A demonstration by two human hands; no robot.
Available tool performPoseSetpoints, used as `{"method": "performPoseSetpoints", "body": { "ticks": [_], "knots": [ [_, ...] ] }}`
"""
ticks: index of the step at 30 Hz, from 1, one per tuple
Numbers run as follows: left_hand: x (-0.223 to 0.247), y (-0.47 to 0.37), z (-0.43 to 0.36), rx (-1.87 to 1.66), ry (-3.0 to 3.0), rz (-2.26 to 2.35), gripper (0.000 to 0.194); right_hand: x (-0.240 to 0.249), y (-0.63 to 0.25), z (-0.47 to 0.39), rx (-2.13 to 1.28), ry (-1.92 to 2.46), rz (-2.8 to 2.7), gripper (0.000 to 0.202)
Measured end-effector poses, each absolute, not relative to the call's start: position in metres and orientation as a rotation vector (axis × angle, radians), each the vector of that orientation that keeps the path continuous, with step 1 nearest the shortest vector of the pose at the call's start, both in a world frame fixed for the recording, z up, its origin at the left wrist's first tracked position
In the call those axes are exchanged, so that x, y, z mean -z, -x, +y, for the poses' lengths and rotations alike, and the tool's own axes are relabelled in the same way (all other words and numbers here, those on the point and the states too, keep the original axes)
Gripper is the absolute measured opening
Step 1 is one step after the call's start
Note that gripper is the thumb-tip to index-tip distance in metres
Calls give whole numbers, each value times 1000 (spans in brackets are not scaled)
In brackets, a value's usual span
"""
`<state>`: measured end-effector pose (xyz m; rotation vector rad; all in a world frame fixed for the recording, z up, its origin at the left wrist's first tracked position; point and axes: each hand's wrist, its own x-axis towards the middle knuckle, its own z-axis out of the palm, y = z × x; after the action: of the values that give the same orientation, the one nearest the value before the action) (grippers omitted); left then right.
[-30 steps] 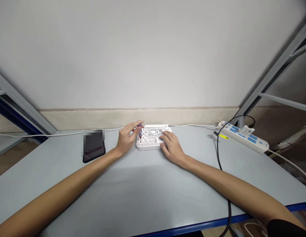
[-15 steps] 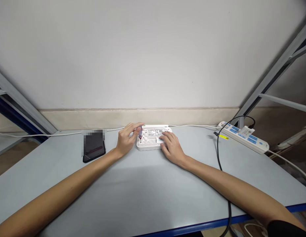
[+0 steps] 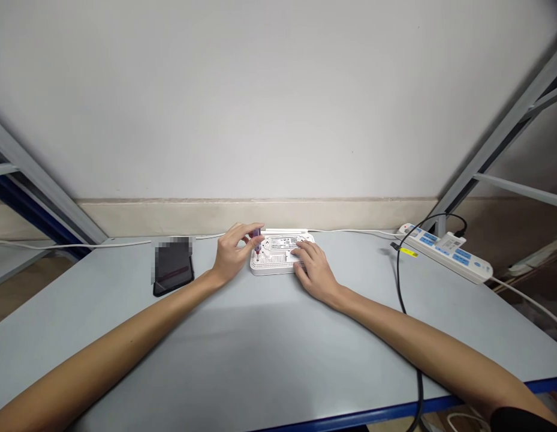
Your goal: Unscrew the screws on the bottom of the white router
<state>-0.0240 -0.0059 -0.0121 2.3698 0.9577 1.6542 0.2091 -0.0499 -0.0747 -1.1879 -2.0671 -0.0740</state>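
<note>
A white flat device (image 3: 282, 254), lying underside up with its label and vent grid showing, sits at the far middle of the worktop (image 3: 260, 336), close to the wall. The left hand (image 3: 231, 255) holds a small purple-handled screwdriver (image 3: 257, 240) upright in a narrow grip of thumb and fingertips, its tip set on the device's near-left corner, at about 9 o'clock of the casing. The right hand (image 3: 315, 270) lies flat on the device's right half, at about 4 o'clock, fingers spread and pressing down, closed on nothing. Judging by this, the work is at an early or middle stage: the casing is not yet opened, no loose screw shows on the worktop, and whether the other corners have been dealt with cannot be told. A dark phone (image 3: 172, 273) lies well to the left at 9 o'clock, a power strip (image 3: 444, 252) at 3 o'clock, with a black cable (image 3: 402, 288) running toward the near edge. Against the earlier frames almost nothing differs: both hands keep their places, and only the view has shifted slightly.
</note>
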Motion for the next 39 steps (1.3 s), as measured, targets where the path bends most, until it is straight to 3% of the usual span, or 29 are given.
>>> {"method": "performPoseSetpoints", "body": {
  "ticks": [39],
  "knots": [
    [13, 29, -2, -1605, -2362, 1043, 24, 76, -209, -49, 86, 1173, -2065, 30]
  ]
}}
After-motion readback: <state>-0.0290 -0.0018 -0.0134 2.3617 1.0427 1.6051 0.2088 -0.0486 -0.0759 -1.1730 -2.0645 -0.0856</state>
